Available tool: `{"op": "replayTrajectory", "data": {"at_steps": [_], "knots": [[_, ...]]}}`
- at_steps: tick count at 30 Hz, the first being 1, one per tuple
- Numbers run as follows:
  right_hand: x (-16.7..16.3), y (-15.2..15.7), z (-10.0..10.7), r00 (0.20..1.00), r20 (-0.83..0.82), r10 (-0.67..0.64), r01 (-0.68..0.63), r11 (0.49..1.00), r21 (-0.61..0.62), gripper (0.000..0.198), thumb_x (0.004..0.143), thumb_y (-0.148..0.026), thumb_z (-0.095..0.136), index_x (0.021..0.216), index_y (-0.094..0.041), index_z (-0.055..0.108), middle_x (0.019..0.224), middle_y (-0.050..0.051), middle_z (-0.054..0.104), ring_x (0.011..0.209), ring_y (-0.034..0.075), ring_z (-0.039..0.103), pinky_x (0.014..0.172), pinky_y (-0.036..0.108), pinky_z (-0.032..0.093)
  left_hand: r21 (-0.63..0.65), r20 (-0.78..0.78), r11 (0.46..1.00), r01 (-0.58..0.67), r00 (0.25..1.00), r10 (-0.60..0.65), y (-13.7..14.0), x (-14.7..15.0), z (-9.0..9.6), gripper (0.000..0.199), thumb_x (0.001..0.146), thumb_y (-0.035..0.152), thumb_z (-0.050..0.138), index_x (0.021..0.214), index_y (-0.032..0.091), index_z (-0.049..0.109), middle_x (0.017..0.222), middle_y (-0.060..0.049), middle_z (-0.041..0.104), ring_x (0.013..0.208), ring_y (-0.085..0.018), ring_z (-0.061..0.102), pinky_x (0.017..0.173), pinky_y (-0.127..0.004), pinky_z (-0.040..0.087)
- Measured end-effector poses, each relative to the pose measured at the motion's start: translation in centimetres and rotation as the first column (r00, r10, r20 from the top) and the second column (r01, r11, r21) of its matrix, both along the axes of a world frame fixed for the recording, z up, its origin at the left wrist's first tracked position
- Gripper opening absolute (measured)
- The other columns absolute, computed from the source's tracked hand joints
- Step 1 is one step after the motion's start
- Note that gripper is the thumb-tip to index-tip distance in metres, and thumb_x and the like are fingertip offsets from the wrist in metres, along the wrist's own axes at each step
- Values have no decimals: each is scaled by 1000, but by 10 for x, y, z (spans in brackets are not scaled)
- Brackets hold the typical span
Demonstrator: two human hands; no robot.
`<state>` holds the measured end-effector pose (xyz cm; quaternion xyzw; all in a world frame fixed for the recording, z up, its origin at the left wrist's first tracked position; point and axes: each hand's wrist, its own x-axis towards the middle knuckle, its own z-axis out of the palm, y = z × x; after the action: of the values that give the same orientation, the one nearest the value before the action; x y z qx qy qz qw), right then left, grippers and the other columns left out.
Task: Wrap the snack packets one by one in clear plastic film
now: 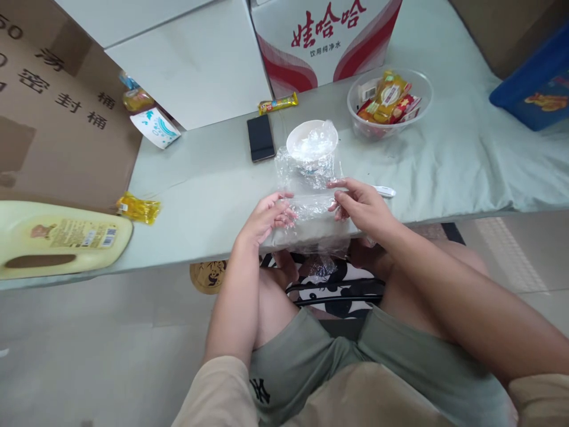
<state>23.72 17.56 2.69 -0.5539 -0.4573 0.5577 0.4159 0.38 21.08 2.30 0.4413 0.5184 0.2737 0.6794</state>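
Observation:
A crumpled sheet of clear plastic film (pixel 311 216) lies across the table's front edge and hangs over it. My left hand (pixel 269 218) is at its left side, with fingers loosely curled against the film. On the right side, my right hand (pixel 358 204) has its thumb and fingers closed about the film, the index finger reaching forward. Just beyond them stands a white paper bowl (pixel 312 141), with more clear film inside and around its front. A white-handled tool (pixel 384 191) pokes out beside my right hand; the rest of it is hidden.
A phone (pixel 261 138) and a yellow wrapped snack stick (pixel 278 104) lie behind the left hand. A clear plastic bowl (pixel 389 133) of packaged snacks stands at back right. Left are a yellow jug (pixel 95 240), a yellow packet (pixel 138 208), a printed paper cup (pixel 155 127) and a large carton (pixel 57 112).

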Motion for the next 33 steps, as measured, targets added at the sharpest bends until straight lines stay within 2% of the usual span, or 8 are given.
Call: {"op": "replayTrajectory", "data": {"at_steps": [6,11,15,20,23,27,29,33], "knots": [[0,-1,2,996,-88,22,-26,999,-42,32,87,-20,57,117,-21,65,70,-2,66,53,11,60,56,25,51,85,95,994,-74,993,66,0,-1,-3,37,71,34,79,102,21,62,57,5,66,43,-10,59,42,-17,43],[2,-6,1,992,-108,64,-43,981,191,19,88,-28,55,100,-23,68,78,-1,64,60,10,59,63,29,52,115,272,982,-150,955,114,-3,-2,-2,20,62,25,78,73,18,63,59,2,67,48,-11,62,47,-20,49],[4,-4,-3,996,46,83,-93,947,309,16,87,-29,53,81,-23,66,82,2,64,75,15,61,78,35,54,68,229,983,-170,962,150,-2,0,-2,7,61,20,70,63,16,64,61,-1,67,55,-13,65,55,-26,56],[8,-3,-7,973,225,58,-159,873,462,34,78,-30,62,111,-25,64,133,9,60,126,27,55,99,42,50,111,133,982,-154,981,139,2,3,-4,13,70,19,58,65,14,68,65,-4,68,58,-13,65,62,-25,56],[9,-5,-4,955,291,53,-193,856,479,31,83,-28,61,114,-25,63,122,8,67,119,26,60,103,44,46,122,124,978,-171,980,156,4,4,-7,24,81,30,57,68,15,69,70,-5,71,62,-13,66,64,-25,57],[10,-3,-9,905,416,92,-333,762,556,17,87,-18,54,83,-26,69,97,4,71,104,24,63,101,44,44,97,113,978,-187,978,176,7,2,-14,43,91,52,56,70,16,68,72,-6,72,61,-14,68,64,-25,57],[11,-1,-17,844,532,74,-423,702,573,25,84,-12,54,71,-26,70,99,4,71,112,26,60,103,48,40,116,120,974,-193,977,179,8,1,-15,46,91,55,56,71,16,69,72,-6,72,61,-14,68,63,-25,57],[12,-1,-30,699,713,44,-537,691,484,33,79,-4,56,75,-29,77,117,3,71,126,31,51,104,53,35,190,87,956,-224,974,211,6,1,-13,41,90,51,60,71,16,70,70,-4,70,57,-11,62,59,-24,53]]}}
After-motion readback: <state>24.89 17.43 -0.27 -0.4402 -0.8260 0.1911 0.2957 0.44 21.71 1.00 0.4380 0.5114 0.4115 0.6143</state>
